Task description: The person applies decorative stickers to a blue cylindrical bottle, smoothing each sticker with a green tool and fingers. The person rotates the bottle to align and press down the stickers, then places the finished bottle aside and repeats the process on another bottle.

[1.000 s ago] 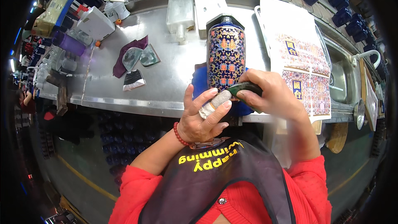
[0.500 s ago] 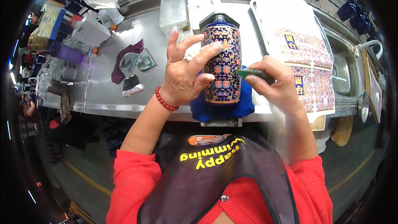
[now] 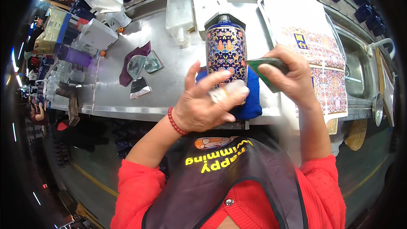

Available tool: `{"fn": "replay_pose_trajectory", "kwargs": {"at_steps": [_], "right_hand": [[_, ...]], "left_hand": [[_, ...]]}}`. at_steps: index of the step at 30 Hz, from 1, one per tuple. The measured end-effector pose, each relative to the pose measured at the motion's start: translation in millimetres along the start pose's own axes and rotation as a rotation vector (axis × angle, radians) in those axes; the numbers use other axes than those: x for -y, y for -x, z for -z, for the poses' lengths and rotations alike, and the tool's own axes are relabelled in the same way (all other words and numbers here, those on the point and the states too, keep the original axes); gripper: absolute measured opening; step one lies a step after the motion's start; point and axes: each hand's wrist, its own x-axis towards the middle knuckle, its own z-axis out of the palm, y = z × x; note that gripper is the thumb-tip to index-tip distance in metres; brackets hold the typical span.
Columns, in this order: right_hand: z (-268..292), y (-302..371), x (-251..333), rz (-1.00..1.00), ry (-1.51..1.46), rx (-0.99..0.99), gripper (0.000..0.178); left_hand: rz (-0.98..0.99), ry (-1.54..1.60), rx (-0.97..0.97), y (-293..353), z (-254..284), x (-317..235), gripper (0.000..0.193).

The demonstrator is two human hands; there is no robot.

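A dark blue bottle (image 3: 226, 51) wrapped in a colourful floral pattern lies in front of me, its neck pointing away. Under it is a blue cloth (image 3: 254, 101). My left hand (image 3: 203, 106) is over the bottle's near end with a crumpled white wipe (image 3: 233, 90) pinched beneath its fingers; motion smears it slightly. To the right of the bottle, my right hand (image 3: 292, 74) grips a flat green scraper (image 3: 265, 68), its pointed corner close to the bottle's side. The left hand and wipe hide the bottle's base.
Printed floral decal sheets (image 3: 328, 89) lie at right, beside a sink (image 3: 358, 72). A clear plastic container (image 3: 179, 15) stands behind. Purple cloth (image 3: 129, 65) and scraper-like pieces (image 3: 152, 61) lie on the metal table at left. Blue bottles (image 3: 362, 10) line the back.
My left hand has slid with the wipe from the bottle's upper middle down to its near end. My right hand has lifted slightly rightward, and the scraper has turned to show more of its green face.
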Motion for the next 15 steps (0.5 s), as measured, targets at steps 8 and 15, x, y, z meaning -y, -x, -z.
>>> {"fn": "replay_pose_trajectory", "kwargs": {"at_steps": [8, 15], "right_hand": [[-7.9, 26.0, -12.0, -0.139, -0.069, -0.077, 0.018], [-10.5, 29.5, -13.9, -0.138, -0.058, -0.083, 0.019]], "left_hand": [[0.226, -0.213, 0.074, -4.9, 12.0, -7.7, 0.06], [0.083, -0.228, 0.124, -12.3, 7.1, -16.3, 0.06]]}}
